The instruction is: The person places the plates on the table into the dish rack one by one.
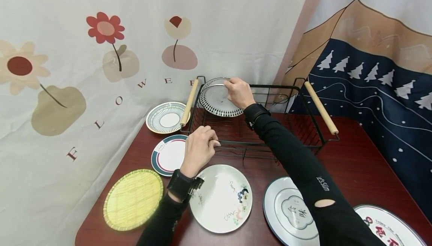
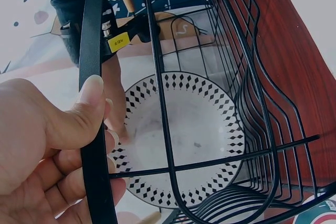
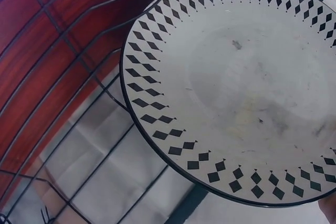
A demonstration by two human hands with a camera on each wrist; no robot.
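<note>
Plates (image 1: 221, 201) (3 nearest) are spread toward the near edge of the table (image 1: 347, 156). Beyond, the rack (image 1: 246, 143) is gripped at its front rail by the left hand (image 1: 199, 150), presumably for steadiness; inside its left end, the diamond-rimmed plate (image 1: 220, 101) is pinched by the right hand (image 1: 239, 93), with room rightward.

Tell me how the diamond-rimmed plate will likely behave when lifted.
The diamond-rimmed plate is probably rigid and breakable, judging by its ceramic-looking face. Its smooth-looking surface may be slippery. Being round and tilted in the wire dish rack, it might roll or tip if let go.
</note>
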